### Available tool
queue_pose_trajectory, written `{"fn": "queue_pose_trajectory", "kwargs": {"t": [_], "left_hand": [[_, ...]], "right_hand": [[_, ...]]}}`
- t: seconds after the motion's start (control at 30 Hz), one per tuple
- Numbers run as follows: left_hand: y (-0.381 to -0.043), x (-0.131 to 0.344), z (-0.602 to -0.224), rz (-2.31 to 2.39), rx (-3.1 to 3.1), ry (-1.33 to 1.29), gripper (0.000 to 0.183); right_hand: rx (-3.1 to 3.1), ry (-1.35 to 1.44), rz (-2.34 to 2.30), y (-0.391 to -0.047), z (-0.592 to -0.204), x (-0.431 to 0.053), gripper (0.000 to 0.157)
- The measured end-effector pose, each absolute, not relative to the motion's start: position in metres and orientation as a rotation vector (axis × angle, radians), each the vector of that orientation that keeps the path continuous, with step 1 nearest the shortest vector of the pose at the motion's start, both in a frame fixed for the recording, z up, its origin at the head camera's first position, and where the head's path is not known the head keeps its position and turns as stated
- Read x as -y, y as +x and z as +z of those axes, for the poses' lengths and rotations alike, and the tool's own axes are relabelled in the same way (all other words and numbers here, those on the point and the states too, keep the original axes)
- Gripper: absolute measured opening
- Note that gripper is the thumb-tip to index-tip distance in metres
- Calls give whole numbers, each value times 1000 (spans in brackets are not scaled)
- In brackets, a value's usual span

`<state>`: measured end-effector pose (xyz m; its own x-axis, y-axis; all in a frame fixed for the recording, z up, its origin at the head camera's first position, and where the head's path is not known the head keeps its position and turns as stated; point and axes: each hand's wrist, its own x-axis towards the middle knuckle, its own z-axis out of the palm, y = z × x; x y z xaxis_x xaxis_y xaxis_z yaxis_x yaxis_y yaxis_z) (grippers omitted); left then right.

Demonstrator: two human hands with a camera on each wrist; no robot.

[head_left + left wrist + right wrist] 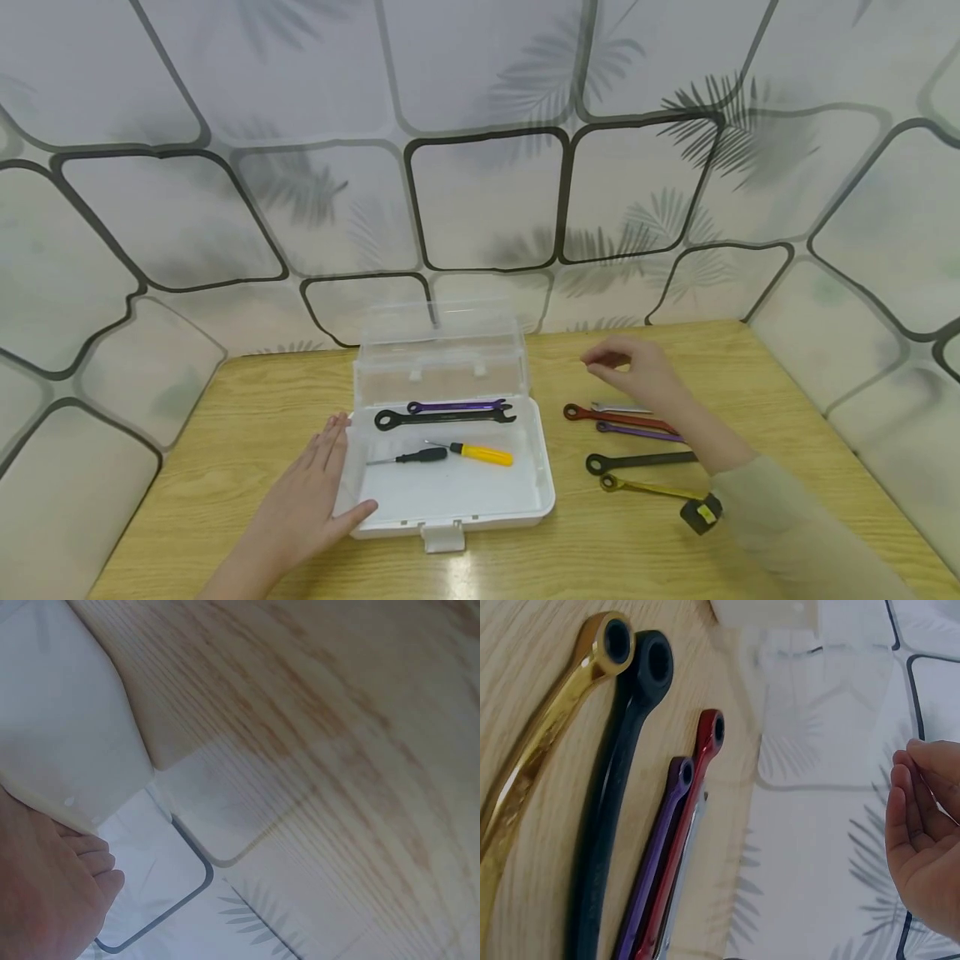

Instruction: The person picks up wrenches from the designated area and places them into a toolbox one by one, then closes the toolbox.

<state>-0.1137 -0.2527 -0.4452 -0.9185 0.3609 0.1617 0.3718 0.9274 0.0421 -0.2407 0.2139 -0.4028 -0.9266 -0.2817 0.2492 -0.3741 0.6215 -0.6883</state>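
Observation:
A white plastic toolbox (450, 498) stands with its clear lid (438, 350) raised at the back. Inside lie a purple wrench (457, 407), a black wrench (446, 418), a black-handled screwdriver (422, 455) and a yellow-handled screwdriver (486, 454). My left hand (311, 492) rests along the box's left side, fingers straight, thumb over the front left rim. To the right of the box my right hand (637, 371) hovers above the table, fingers loosely bent, with nothing visible in it. Below it lie a silver wrench (622, 408), a red wrench (707, 739) and another purple wrench (660, 825).
Nearer on the wooden table (210, 467) lie another black wrench (645, 460), a gold wrench (648, 487) and a black tape measure (700, 515) by the right sleeve. A patterned backdrop (487, 200) encloses the table's back and sides. The box's front latch (443, 538) hangs open.

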Motion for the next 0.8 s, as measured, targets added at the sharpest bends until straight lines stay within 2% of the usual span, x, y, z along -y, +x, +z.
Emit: {"fn": "queue_pose_trajectory", "kwargs": {"t": [0.8], "left_hand": [[-114, 252, -445, -108, 2920, -572, 106]], "right_hand": [[2846, 394, 1115, -228, -444, -271, 15]]}}
